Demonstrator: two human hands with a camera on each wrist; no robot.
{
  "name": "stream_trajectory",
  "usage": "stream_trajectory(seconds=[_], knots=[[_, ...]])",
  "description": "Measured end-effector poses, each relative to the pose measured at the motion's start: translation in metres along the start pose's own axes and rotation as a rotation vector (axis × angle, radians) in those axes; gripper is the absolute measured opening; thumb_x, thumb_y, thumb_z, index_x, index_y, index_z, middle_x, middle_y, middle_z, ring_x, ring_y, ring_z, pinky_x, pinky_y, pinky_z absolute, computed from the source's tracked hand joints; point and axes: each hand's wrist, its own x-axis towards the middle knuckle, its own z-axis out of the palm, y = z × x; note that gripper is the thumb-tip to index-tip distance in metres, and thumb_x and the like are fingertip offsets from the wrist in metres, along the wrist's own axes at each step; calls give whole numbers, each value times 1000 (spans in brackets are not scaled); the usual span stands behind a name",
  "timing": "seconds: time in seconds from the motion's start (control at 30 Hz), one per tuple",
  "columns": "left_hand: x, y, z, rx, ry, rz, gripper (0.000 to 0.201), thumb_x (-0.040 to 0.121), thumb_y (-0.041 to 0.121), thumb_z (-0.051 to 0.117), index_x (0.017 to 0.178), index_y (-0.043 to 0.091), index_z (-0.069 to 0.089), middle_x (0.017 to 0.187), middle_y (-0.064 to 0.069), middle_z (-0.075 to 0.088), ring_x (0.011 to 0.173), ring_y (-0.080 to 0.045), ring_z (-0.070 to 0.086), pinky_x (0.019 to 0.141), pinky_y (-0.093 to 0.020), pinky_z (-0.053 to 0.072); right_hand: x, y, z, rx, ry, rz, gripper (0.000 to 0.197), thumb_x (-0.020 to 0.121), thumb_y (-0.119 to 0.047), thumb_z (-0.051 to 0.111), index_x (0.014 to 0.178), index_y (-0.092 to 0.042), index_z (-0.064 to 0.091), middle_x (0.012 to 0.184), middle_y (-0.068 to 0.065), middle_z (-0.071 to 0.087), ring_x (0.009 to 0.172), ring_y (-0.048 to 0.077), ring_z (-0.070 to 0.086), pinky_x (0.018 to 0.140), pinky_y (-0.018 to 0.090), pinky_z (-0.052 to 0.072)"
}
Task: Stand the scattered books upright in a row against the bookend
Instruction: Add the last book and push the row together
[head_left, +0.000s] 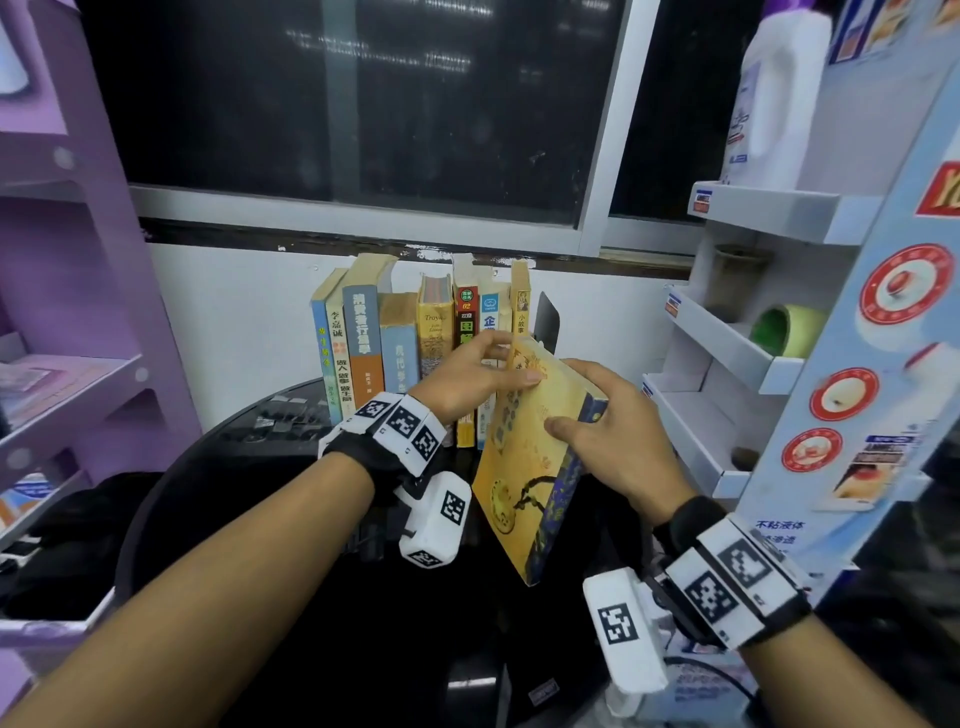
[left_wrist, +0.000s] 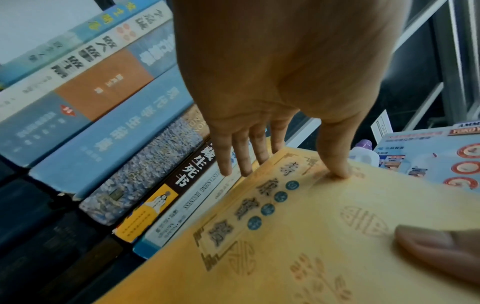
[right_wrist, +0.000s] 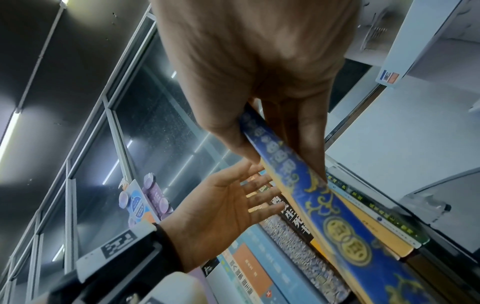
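Nearest, the right hand (head_left: 613, 441) clamps the blue spine of a tilted yellow paperback book (head_left: 530, 467), while the left hand (head_left: 467, 379), fingers straight, touches its cover. Beyond, a row of upright books (head_left: 405, 338) meets the dark metal bookend (head_left: 546, 317). Next likely means tipping the book upright into the row.

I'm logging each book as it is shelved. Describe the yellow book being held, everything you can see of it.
The yellow book is a paperback by its look, with a yellow-orange cover bearing Chinese characters and ornaments, and a dark blue spine with gold coin motifs. It is tilted, top leaning toward the row of standing books. The right hand grips its spine edge, thumb on the cover; the left hand touches its top with straight fingers.
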Motion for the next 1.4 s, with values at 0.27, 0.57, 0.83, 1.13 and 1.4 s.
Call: stream_trajectory(seconds=[0.27,0.57,0.83,1.13,1.4], knots=[[27,9,6,456,540,465,45,81,19,71,123,24,56,121,4,52,114,-12,49,98,-28,42,11,9,-22,-33,13,5,49,80,-8,72,122,-29,60,90,-21,65,70,-12,61,54,2,44],[63,-8,19,1068,469,507,92,72,54,69,145,14,32,149,-6,35,145,-26,20,121,-46,7,23,22,-49,-60,22,28,44,79,-3,71,109,-34,59,84,-22,67,61,-13,61,50,1,40],[80,-24,23,1391,489,432,114,65,78,56,148,7,24,151,-9,33,144,-27,23,120,-50,6,38,31,-62,-118,38,18,44,80,-8,71,112,-36,57,83,-26,62,63,-18,59,49,0,38],[82,-32,16,1453,538,466,113,65,77,56,144,2,27,143,-13,40,135,-30,34,120,-49,5,55,15,-65,-114,87,-24,44,78,-8,73,108,-37,60,82,-26,65,67,-8,63,53,4,44],[81,-35,10,1450,542,437,112,68,79,50,143,0,28,141,-14,41,134,-32,35,120,-50,7,78,-30,-75,-95,152,-81,48,79,-8,73,120,-30,61,92,-10,71,78,13,70,71,43,60]])
